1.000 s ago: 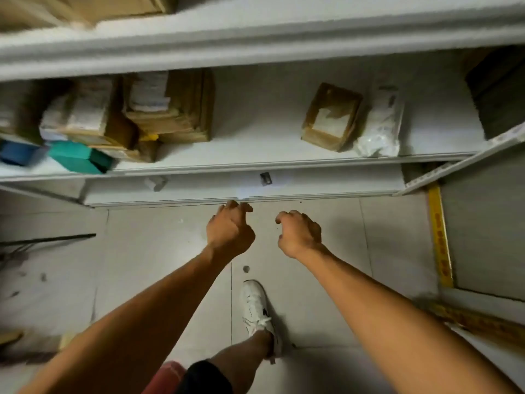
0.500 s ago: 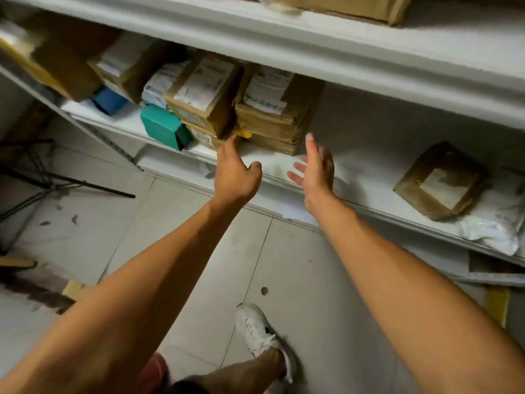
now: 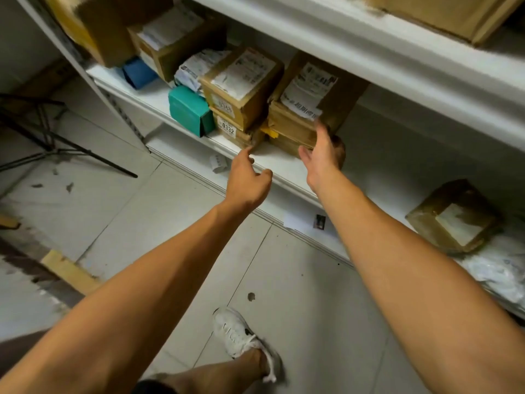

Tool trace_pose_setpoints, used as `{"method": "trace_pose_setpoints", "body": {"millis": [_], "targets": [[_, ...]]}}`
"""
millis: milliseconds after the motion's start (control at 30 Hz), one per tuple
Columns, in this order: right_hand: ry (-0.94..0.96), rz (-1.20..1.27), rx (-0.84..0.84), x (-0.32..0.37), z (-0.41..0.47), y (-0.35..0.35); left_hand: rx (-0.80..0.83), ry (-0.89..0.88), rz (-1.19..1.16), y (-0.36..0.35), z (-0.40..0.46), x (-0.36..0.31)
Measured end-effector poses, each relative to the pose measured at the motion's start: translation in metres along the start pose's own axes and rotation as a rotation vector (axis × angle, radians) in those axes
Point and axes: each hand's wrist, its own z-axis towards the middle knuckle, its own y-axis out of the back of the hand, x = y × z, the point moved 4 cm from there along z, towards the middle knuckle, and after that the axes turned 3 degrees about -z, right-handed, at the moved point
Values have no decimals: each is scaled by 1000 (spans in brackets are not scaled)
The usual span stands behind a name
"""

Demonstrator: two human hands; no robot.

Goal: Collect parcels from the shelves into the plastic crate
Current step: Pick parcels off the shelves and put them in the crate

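Both hands reach toward the white shelf [image 3: 281,166]; the right hand [image 3: 324,155] lies with straight fingers against the right end of a stack of brown parcels [image 3: 301,120], thumb spread away toward the left, touching but not curled round it; the left hand [image 3: 248,183] hovers just short of the shelf edge, fingers loosely bent with the forefinger out, holding nothing; the two hands are apart, the stack's front face just beyond the gap between them. Immediately beyond the left hand sits a second stack of two labelled boxes [image 3: 238,100], the lower marked 0332; left of that, a teal box [image 3: 189,110], and further left a blue one [image 3: 139,72] under more cartons. Well to the right of the right hand, on the same shelf, a tape-wrapped parcel [image 3: 454,216] lies alone beside a white plastic mailer [image 3: 500,271]. Below the arms, a white shoe [image 3: 241,334] stands on the tiled floor [image 3: 312,308]. The plastic crate does not show in this view.
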Motion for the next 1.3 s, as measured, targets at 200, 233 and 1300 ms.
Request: {"method": "trace_pose_setpoints", "body": {"millis": [200,233,1300], "targets": [[52,23,-36,-3,-17,4,29,81,-101,9,-5,18],[56,19,-40,-4,-22,6,26,92,-125,10,-5,19],[-240,-259,303,-110,-132,225,430,365,-564,-18,-126,71]]}}
